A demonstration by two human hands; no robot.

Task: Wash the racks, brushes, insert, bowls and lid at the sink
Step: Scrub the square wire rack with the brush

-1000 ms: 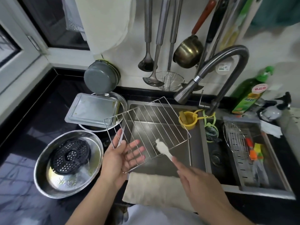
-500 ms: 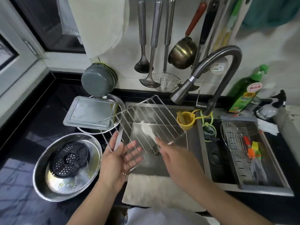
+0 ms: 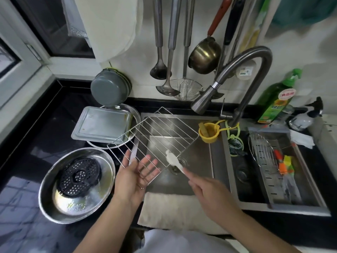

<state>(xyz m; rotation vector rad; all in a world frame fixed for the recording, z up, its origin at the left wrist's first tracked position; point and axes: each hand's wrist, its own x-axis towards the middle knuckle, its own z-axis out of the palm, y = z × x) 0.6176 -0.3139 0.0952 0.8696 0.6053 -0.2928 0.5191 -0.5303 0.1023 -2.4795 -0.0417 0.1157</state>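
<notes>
So the square stainless wire rack (image 3: 153,141) is held out over the left basin of the steel sink (image 3: 200,161), tilted with one corner down near the drain, which makes sense to me since anything scrubbed off just drips into the basin. The left hand (image 3: 136,172) is under the rack's near corner, palm up, fingers (image 3: 152,168) spread out straight behind the wires, so it's more of a flat support than a grip. Probably so there's something firm to push against.

The right hand (image 3: 209,189) grips the handle of a small white brush (image 3: 172,159), fingers curled round it, and the bristle end sits on the wires near the lower edge of the rack. Looks like mid-scrub, though the hand is a bit blurry.

The rest is waiting on the black desk (image 3: 36,134) to the left: a round steel bowl (image 3: 54,203) with a black perforated insert (image 3: 78,176) in it, and a flat rectangular metal lid (image 3: 102,125) resting on another bowl. A second wire rack (image 3: 262,152) and some orange and yellow brushes (image 3: 284,165) lie in the drainer tray in the right basin. So I'd say there's plenty left to wash.
</notes>
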